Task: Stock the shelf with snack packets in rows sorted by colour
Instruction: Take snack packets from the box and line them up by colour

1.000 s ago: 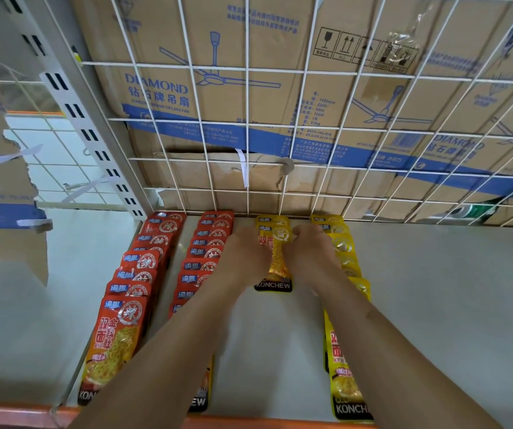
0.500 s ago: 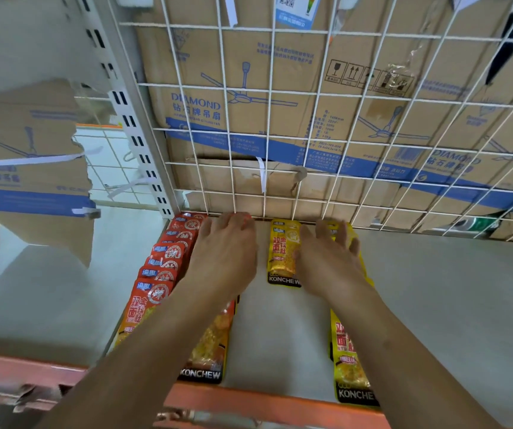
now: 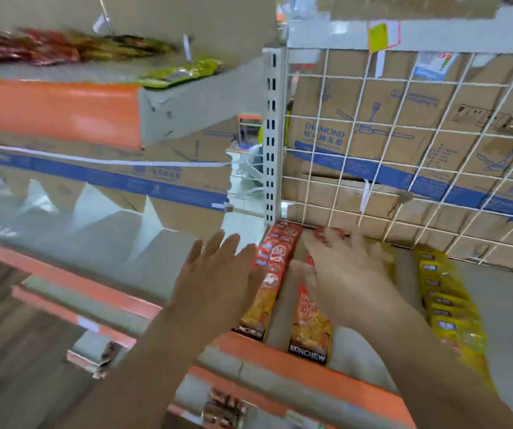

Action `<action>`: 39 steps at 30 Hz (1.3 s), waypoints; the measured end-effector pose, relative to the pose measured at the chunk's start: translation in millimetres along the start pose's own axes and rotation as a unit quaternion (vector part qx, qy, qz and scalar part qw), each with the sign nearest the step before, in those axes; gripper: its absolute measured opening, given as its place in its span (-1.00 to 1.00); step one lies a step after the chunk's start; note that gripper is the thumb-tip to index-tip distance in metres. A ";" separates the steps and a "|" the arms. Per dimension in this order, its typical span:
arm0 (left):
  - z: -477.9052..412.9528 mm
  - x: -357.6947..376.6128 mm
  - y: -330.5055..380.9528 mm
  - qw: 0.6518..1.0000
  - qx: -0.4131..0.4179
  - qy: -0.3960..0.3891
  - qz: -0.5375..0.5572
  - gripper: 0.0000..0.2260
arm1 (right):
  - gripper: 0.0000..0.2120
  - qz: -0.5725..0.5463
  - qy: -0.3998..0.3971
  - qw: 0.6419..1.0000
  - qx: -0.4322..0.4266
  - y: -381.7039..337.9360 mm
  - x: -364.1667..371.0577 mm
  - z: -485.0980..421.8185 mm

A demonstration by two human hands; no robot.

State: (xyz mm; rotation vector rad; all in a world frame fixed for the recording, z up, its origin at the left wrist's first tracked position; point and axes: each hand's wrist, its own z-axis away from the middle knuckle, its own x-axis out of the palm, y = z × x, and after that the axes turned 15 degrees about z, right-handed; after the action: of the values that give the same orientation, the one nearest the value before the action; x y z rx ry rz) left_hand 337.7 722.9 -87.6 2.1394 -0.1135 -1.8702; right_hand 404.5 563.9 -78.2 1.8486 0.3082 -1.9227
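Two rows of red snack packets lie on the grey shelf: the left red row by the upright post and a second red row beside it. A yellow row runs along to the right. My left hand hovers flat with spread fingers just left of the red rows, holding nothing. My right hand is spread above the second red row and hides the short yellow row behind it. The picture is blurred by motion.
A white wire grid backs the shelf, with fan cartons behind it. A slotted upright post stands at the left corner. The shelf's orange front lip runs below. An upper shelf at left carries mixed packets.
Both hands have come off the packets and pulled back and left, fingers spread. The view has swung left and back, bringing the neighbouring upper shelf into sight.
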 end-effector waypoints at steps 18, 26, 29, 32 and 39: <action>109.0 -151.9 -210.5 0.981 0.060 0.185 0.011 -0.48 | -0.59 -0.030 0.243 0.965 -0.095 -244.9 -130.2 51.7; 98.0 -209.8 -251.5 0.957 0.076 0.276 0.055 -0.44 | -0.64 -0.062 0.364 0.925 -0.095 -280.7 -186.9 23.8; 81.1 -225.1 -268.6 0.954 0.069 0.289 0.042 -0.41 | -0.59 -0.040 0.375 0.923 -0.077 -291.4 -204.9 0.8; 56.0 -239.9 -286.5 0.959 0.056 0.275 0.030 -0.35 | -0.50 -0.005 0.335 0.940 -0.067 -302.8 -218.1 -30.9; -0.8 -268.9 -321.5 0.962 0.051 0.269 0.012 -0.30 | -0.58 0.032 0.254 0.966 -0.046 -321.2 -246.5 -88.4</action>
State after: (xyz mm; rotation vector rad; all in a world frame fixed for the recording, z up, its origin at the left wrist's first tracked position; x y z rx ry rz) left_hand 254.8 1097.1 82.1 2.6169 -0.1165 -1.2302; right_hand 332.7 925.6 110.8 2.2343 0.4815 -1.3401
